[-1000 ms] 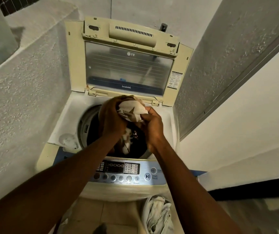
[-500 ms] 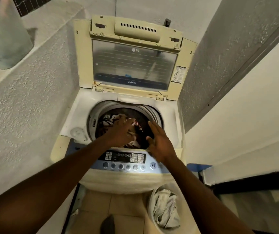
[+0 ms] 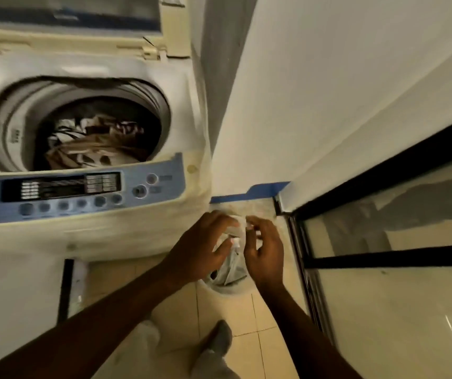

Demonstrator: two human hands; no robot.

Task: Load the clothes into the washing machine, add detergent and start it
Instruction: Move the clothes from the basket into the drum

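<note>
The top-loading washing machine (image 3: 82,132) stands with its lid (image 3: 77,20) raised, and its drum (image 3: 88,124) already holds a heap of patterned clothes (image 3: 93,143) lying below the rim. Low on the tiled floor (image 3: 246,318), wedged between the machine's front right corner and the sliding glass door (image 3: 391,242), sits a pale laundry basket (image 3: 227,285) with a few light garments (image 3: 233,261) left in it. Both hands hover over it: the left hand (image 3: 200,250) and the right hand (image 3: 263,253) are near each other with fingers spread and curling down onto the cloth, but motion blur keeps me from telling whether either has closed on anything. The main risk, as I judge it, is a loose grab: a trailing sleeve could slip and fall to the floor, or snag on the control panel (image 3: 77,190) and press a button on the lift. The gap here is narrow, walled by machine, wall and door frame, so the lift should go straight up before swinging left over the panel edge into the wide drum mouth. A foot (image 3: 219,340) stands just behind the basket, which could be kicked over.
</note>
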